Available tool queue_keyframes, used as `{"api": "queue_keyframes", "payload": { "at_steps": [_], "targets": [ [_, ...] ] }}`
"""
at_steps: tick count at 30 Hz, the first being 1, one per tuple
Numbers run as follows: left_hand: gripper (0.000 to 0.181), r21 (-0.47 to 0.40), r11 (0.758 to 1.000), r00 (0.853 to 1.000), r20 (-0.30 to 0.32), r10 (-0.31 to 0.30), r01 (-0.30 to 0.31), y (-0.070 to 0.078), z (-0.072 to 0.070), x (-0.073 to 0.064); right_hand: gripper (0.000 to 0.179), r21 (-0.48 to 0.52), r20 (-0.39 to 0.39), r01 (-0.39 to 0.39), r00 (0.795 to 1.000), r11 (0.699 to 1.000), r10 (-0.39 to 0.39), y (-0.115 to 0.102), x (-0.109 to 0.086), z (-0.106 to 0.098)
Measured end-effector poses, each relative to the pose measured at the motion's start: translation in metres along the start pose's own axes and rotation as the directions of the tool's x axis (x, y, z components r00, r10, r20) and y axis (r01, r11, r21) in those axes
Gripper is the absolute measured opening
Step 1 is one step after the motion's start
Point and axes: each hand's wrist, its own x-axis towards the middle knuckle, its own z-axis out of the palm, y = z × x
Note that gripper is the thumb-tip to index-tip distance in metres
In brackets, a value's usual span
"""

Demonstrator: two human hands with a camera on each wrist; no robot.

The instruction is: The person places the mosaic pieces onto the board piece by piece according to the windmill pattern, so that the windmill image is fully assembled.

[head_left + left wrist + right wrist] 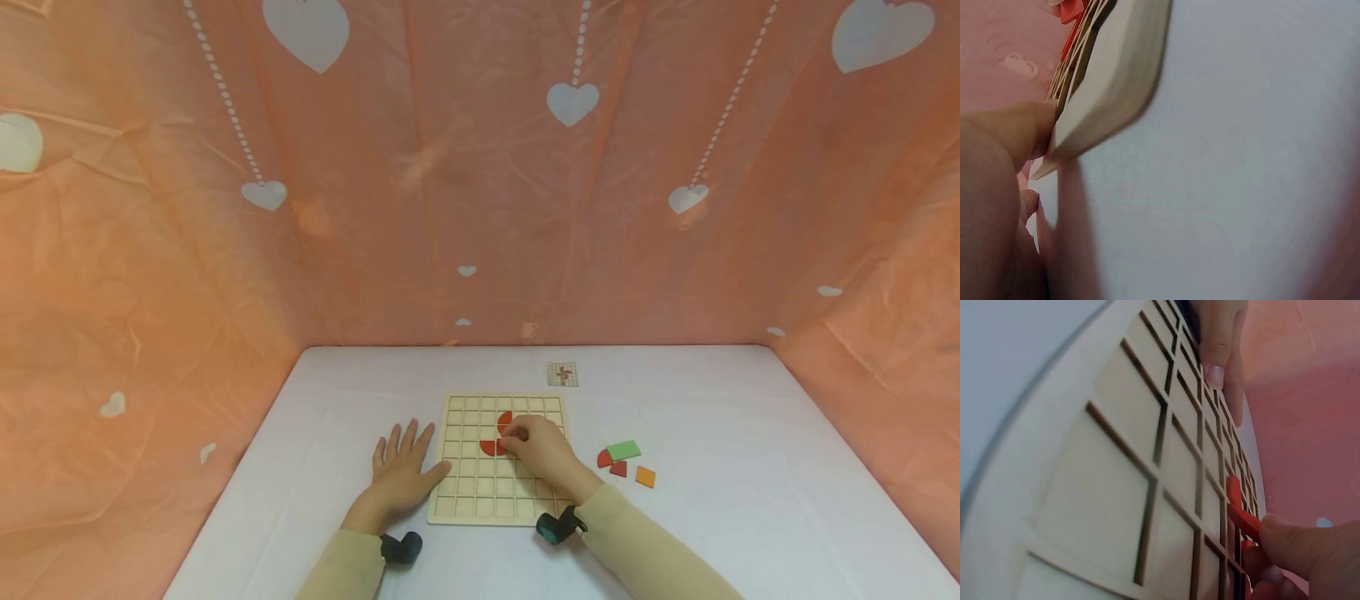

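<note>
A wooden grid board (465, 507) lies flat on the white table, its cells parted by thin ridges. My right hand (551, 458) reaches over the middle of it and pinches a small red tile (1245, 521) between thumb and fingertips, tilted over the cells. Just beyond the fingertips, a red rounded tile (504, 421) sits in the grid. Another curved red tile (487, 447) lies to the left of the pinched one. My left hand (405, 479) rests at the board's left side with fingers spread, its thumb on the wooden edge.
Right of the board lie a green rectangle (626, 450), overlapping a red rounded tile (603, 458), a small dark red tile (618, 469) and an orange square (646, 477). A small card (562, 374) with a grid picture lies behind the board. A pink curtain (480, 208) surrounds the table.
</note>
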Motion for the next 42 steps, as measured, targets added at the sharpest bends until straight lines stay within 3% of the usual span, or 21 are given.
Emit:
{"api": "queue_keyframes", "payload": {
  "at_steps": [24,33,42],
  "targets": [
    [0.076,0.000,1.000,1.000,0.002,-0.015,0.015,0.001,0.001,0.000,0.007,-0.117,0.018,0.048,0.999,0.992,-0.046,0.000,-0.003,0.008],
    [0.076,0.002,1.000,1.000,0.000,-0.010,0.010,0.002,0.000,0.001,0.007,-0.112,-0.007,0.058,0.998,0.992,-0.059,0.000,-0.004,0.009],
    [0.076,0.006,1.000,1.000,0.000,-0.013,0.013,0.000,0.002,0.001,0.010,-0.102,-0.019,0.024,0.999,0.994,-0.026,-0.002,-0.006,0.013]
  ]
}}
